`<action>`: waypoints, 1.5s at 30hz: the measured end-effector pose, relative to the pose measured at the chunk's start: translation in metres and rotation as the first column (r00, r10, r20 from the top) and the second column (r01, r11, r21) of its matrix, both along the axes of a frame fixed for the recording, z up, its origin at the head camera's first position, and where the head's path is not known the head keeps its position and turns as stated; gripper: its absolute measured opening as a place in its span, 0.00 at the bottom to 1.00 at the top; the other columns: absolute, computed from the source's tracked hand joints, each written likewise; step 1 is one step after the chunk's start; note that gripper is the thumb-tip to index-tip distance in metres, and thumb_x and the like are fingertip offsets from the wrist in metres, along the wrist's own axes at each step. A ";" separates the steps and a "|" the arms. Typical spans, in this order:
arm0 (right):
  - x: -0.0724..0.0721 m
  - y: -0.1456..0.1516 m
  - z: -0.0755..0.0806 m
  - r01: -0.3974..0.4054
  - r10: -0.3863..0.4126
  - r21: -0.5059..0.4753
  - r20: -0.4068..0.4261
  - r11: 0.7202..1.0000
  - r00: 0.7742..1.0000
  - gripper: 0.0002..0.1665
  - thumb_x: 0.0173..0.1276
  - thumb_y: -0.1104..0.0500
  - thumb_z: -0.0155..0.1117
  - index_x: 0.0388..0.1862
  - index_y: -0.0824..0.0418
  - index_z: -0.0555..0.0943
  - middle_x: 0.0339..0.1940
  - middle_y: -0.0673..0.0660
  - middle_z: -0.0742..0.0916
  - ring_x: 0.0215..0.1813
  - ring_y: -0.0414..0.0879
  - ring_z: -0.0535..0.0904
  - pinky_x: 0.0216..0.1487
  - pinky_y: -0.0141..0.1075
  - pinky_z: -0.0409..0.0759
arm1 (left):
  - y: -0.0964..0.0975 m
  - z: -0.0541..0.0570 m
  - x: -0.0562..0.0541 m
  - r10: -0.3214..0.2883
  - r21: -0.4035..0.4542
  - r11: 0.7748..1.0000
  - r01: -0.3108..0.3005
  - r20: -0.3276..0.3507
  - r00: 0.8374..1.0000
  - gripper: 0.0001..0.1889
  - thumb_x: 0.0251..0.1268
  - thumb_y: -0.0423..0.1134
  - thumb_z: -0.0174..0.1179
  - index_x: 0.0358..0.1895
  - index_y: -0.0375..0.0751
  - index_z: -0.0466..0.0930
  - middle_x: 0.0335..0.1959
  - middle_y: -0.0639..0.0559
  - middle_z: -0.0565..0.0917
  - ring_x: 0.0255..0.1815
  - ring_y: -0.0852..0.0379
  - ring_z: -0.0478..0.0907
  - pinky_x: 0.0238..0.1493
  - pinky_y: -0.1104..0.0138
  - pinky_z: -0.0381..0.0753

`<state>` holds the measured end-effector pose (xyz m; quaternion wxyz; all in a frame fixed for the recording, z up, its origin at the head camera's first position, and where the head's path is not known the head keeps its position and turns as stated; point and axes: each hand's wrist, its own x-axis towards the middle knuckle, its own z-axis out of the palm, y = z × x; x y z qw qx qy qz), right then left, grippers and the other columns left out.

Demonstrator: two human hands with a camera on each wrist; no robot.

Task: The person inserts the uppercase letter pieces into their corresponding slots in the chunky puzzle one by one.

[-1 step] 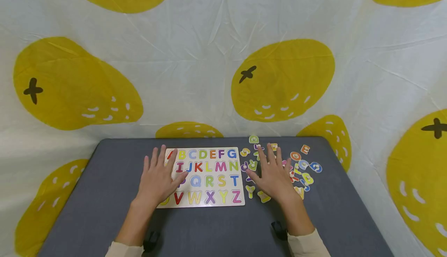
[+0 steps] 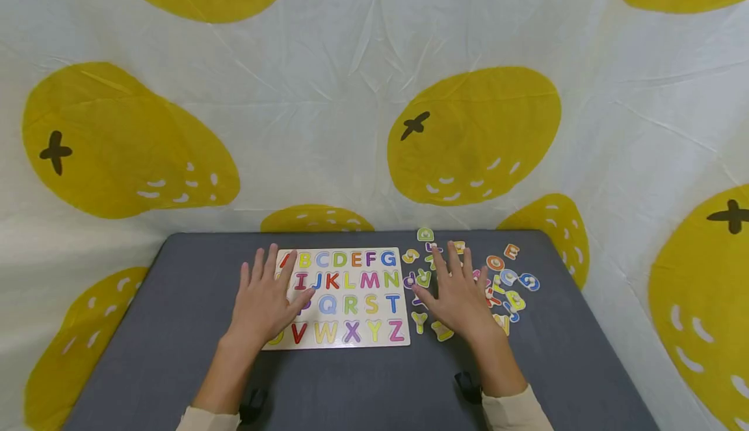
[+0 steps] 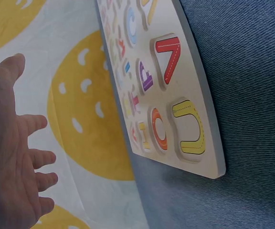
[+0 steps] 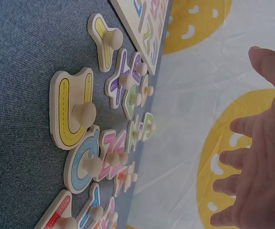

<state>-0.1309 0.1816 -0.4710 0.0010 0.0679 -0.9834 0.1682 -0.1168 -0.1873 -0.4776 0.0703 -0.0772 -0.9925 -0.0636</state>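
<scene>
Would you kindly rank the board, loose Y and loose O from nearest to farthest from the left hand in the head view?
1. Board: partly hidden by the left hand.
2. Loose Y: just right of the board.
3. Loose O: farthest right.

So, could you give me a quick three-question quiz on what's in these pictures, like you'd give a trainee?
1. Seen from the head camera, which letter ends the bottom row of the letter board on the right?
A) T
B) Z
C) G
2. True or false: the right hand is nearer the loose letter pieces than the left hand is.
3. Fill in the blank: in the right wrist view, a round ____ sticks out from the yellow U piece.

Key:
1. B, the pink Z.
2. True.
3. Knob.
</scene>
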 end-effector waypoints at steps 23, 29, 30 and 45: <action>-0.006 0.019 0.004 -0.058 0.059 0.018 -0.043 0.998 0.997 0.53 0.70 0.34 0.62 0.85 0.55 0.56 0.86 0.66 0.55 0.85 0.71 0.43 0.73 0.79 0.41 | -0.023 0.000 0.007 -0.015 0.048 0.999 0.012 0.075 0.997 0.47 0.69 0.67 0.58 0.83 0.45 0.55 0.83 0.31 0.52 0.83 0.28 0.48 0.79 0.33 0.48; -0.008 0.035 0.007 -0.086 0.087 0.024 -0.095 0.996 0.992 0.48 0.72 0.38 0.63 0.83 0.58 0.61 0.84 0.68 0.60 0.83 0.73 0.51 0.72 0.79 0.49 | -0.033 -0.005 0.009 -0.034 0.074 0.997 0.026 0.100 0.994 0.46 0.70 0.65 0.58 0.83 0.44 0.56 0.83 0.30 0.53 0.83 0.28 0.50 0.79 0.32 0.48; -0.009 0.038 0.007 -0.089 0.091 0.022 -0.096 0.996 0.991 0.48 0.72 0.39 0.63 0.82 0.58 0.61 0.84 0.68 0.60 0.83 0.73 0.51 0.73 0.79 0.50 | -0.035 -0.006 0.009 -0.035 0.077 0.997 0.027 0.105 0.994 0.46 0.70 0.65 0.58 0.83 0.44 0.56 0.83 0.30 0.53 0.83 0.29 0.50 0.79 0.32 0.47; -0.019 0.084 0.003 -0.157 0.145 -0.073 -0.151 0.985 0.978 0.42 0.72 0.50 0.68 0.79 0.62 0.67 0.82 0.67 0.66 0.78 0.71 0.63 0.73 0.70 0.63 | -0.056 -0.034 0.015 -0.117 0.172 0.980 0.100 0.096 0.988 0.46 0.66 0.59 0.67 0.80 0.38 0.62 0.77 0.28 0.64 0.78 0.28 0.61 0.75 0.33 0.59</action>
